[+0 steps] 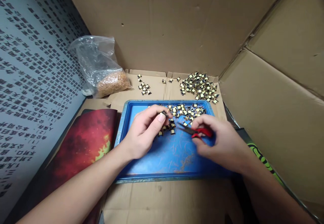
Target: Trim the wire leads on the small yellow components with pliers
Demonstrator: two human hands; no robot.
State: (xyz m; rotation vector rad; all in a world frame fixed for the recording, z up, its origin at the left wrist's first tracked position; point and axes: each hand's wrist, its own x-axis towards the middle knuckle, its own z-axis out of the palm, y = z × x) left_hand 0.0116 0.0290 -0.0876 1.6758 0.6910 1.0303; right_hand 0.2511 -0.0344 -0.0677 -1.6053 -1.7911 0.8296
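Over the left half of a blue tray point(162, 165), my left hand point(148, 129) is closed in a pinch between thumb and forefinger. It grips a small wire-wound coil point(163, 113), dark with thin wire ends, partly hidden by the fingers. To the right, my right hand point(217, 139) is wrapped round red-handled cutting pliers point(202, 132). Their dark jaws point left toward the left hand, apart from the coil. Several yellow-and-black coils point(181, 108) lie in the tray behind and under the hands. Fine wire clippings point(187, 163) are scattered on its floor.
A heap of similar coils point(199, 85) lies on the cardboard behind the tray, with a smaller group point(144, 89) farther left. At the back left stands a clear plastic bag point(108, 78) of copper-coloured wire. Cardboard walls point(164, 24) enclose the back and right. A red mat point(83, 139) lies left.
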